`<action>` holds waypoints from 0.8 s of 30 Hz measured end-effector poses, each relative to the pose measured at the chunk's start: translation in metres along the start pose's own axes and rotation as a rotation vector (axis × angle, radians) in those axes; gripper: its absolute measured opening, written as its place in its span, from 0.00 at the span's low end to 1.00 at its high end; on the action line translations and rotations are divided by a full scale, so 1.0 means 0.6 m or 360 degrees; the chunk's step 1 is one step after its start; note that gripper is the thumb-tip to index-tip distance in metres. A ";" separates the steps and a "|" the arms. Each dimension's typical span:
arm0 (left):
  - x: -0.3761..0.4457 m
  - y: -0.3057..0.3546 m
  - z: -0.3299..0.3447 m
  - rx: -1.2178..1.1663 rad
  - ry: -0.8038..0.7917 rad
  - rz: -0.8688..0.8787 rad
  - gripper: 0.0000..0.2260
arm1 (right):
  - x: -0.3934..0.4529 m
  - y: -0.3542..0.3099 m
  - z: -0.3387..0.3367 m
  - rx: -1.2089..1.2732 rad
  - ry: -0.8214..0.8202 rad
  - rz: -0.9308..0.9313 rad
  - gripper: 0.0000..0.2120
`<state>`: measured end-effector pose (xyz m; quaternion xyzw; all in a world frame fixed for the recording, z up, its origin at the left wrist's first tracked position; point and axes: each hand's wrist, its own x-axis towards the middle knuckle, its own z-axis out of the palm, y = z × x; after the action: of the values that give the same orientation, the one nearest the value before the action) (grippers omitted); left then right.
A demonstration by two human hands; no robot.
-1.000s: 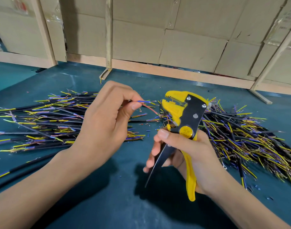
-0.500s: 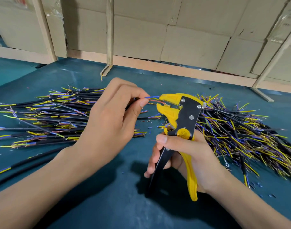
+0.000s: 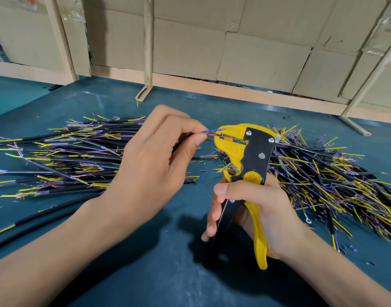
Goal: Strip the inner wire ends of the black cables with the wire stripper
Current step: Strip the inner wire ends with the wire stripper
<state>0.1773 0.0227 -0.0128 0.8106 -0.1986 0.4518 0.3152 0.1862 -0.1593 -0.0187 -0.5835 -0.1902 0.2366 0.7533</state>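
yellow-and-black stripper (image 3: 248,156) stands upright in the right hand (image 3: 258,209), fingers curled round its handles. left hand (image 3: 152,165) pinches a cable's wires (image 3: 212,133) (blue and red), the red one lying in the stripper's open jaws. cable piles (image 3: 68,156) flank both hands on the teal table (image 3: 145,273).

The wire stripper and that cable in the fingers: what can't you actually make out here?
- Head view: the held cable's black jacket, hidden behind the left hand.
- Whether the wire stripper bites the red wire: too fine to tell.
- Right cable pile: cut off by the frame edge.
- Stripper's lower grip: covered by the right hand.
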 end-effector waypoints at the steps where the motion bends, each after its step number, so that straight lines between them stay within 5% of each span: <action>1: 0.000 0.000 0.000 0.0005 -0.0001 -0.0006 0.05 | 0.000 0.001 0.000 0.0007 0.0013 -0.0001 0.09; 9: 0.004 -0.006 -0.002 0.0106 0.0004 0.0108 0.05 | -0.004 0.005 0.012 0.0054 0.0220 -0.0012 0.08; 24: 0.005 -0.018 -0.013 0.0225 -0.0045 0.0221 0.11 | 0.001 0.017 -0.002 0.0074 -0.0093 -0.0130 0.06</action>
<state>0.1809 0.0359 -0.0110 0.8214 -0.2264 0.4739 0.2224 0.1860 -0.1575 -0.0289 -0.5504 -0.2302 0.2268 0.7698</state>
